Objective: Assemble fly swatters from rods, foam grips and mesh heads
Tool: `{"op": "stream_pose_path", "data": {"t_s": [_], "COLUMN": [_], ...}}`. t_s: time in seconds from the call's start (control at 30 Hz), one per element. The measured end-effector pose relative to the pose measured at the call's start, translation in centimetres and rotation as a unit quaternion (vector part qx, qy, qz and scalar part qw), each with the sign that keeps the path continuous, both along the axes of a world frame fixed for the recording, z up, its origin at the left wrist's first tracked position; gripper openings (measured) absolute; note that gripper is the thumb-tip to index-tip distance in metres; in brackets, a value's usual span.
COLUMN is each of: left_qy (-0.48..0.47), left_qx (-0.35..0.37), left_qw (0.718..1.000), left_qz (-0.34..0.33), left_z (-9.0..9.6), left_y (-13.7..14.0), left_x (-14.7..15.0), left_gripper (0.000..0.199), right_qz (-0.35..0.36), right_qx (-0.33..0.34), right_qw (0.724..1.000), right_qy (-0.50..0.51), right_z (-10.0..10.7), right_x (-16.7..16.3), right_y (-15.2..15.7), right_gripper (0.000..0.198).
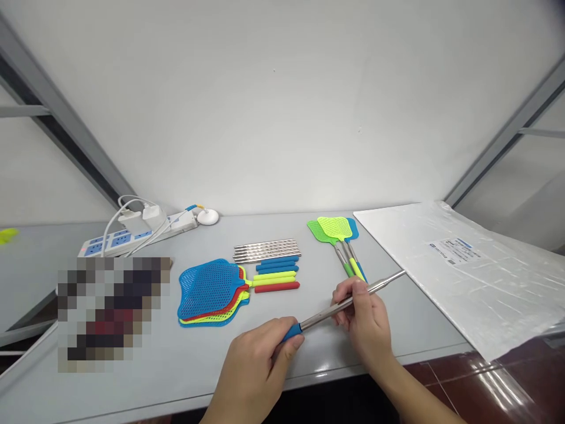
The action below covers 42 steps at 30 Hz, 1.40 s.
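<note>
My left hand (260,359) is closed around a blue handle (292,333) from which a metal telescopic rod (324,314) extends up to the right. Closed on the same rod, my right hand (364,321) grips it partway along, and the thinner end sticks out beyond the fingers. Most of the blue handle is hidden in my left palm. Beyond my hands lie a stack of fly swatter heads (209,288) in blue, red and yellow-green, several loose coloured handles (276,277), and a row of shiny metal rods (267,250).
Fly swatters (338,229) with rods and handles lie at the back, right of centre. A white plastic package (424,247) with a label covers the table's right side. A power strip (132,235) with plugs and cables sits back left, near a pixelated patch.
</note>
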<state>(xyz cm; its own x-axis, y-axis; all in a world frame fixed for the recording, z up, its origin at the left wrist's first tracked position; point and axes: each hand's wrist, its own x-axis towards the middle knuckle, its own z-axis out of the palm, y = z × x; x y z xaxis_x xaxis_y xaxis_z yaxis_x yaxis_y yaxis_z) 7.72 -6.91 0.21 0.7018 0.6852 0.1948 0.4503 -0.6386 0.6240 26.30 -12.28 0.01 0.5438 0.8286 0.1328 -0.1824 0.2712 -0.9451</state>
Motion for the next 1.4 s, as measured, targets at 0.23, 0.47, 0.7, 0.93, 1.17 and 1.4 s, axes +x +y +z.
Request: {"op": "stream_pose_path", "data": {"t_s": [0.23, 0.47, 0.7, 0.93, 1.17, 1.4], "left_qy": [-0.024, 0.003, -0.042, -0.136, -0.182, -0.508], "left_qx": [0.0, -0.005, 0.001, 0.1, 0.059, -0.175], "left_qw": [1.0, 1.0, 0.999, 0.983, 0.974, 0.796], "left_qz": [0.015, 0.001, -0.028, 0.066, 0.122, 0.279], "left_z": [0.1, 0.6, 2.2, 1.6, 2.1, 2.8], "left_y": [0.0, 0.0, 0.1, 2.1, 1.0, 0.4], "left_x": [0.0, 0.0, -0.6, -5.1, -7.1, -6.1], "left_gripper": [0.022, 0.025, 0.028, 0.026, 0.024, 0.035], "right_qz": [0.056, 0.036, 0.188, 0.118, 0.15, 0.145], "right_qx": [-0.014, 0.015, 0.014, -0.061, 0.003, 0.048], "right_qw": [0.998, 0.998, 0.982, 0.987, 0.86, 0.73], "right_qy": [0.008, -0.041, -0.012, -0.092, -0.488, -0.666], "right_z": [-0.1, -0.3, -0.3, 0.6, 1.7, 1.9], "right_x": [0.6, 0.1, -1.3, 0.4, 0.8, -0.3], "right_y": [0.0, -0.5, -0.8, -0.6, -1.1, -1.4], "right_gripper": [0.045, 0.041, 0.02, 0.02, 0.007, 0.015]}}
